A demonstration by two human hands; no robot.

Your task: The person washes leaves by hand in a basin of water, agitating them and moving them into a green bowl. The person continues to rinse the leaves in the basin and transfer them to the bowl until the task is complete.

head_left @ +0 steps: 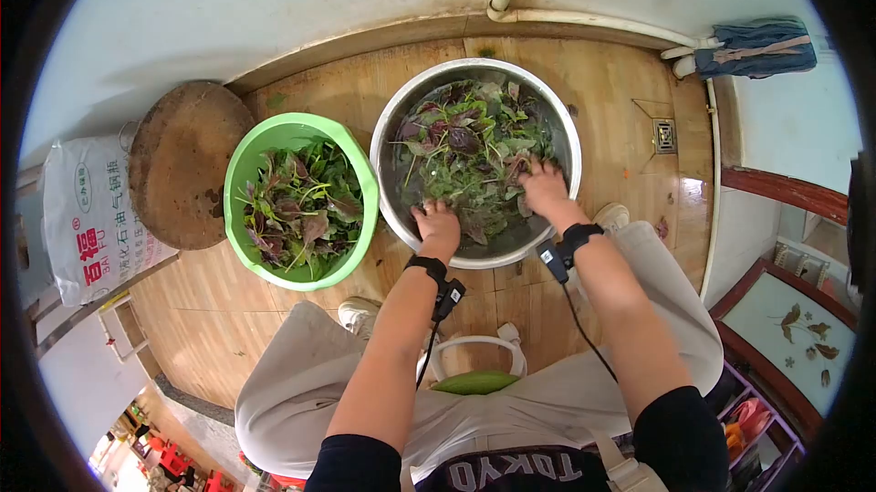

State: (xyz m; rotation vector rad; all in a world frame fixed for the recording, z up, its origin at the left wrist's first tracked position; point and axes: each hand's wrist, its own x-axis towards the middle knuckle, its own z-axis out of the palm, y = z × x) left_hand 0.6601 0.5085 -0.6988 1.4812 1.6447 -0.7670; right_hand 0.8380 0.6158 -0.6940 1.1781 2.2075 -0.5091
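Observation:
A wide steel basin [387,183] of water holds leafy greens [474,141] with green and purple-red leaves, partly floating and partly under water. My left hand [438,225] is inside the near left part of the basin, its fingers apart at the edge of the greens. Over the leaves at the right side rests my right hand [545,189], fingers spread and touching them; their tips are partly hidden. To the left stands a light green plastic basin [235,241], heaped with more of the same greens [306,204]. Both wrists wear black straps with small cabled devices.
A round wooden board [187,163] leans at the left beside a white printed bag [91,218]. Pipes [593,19] run along the wall. A floor drain [664,136] lies to the right, and a blue cloth [762,47] hangs at the upper right.

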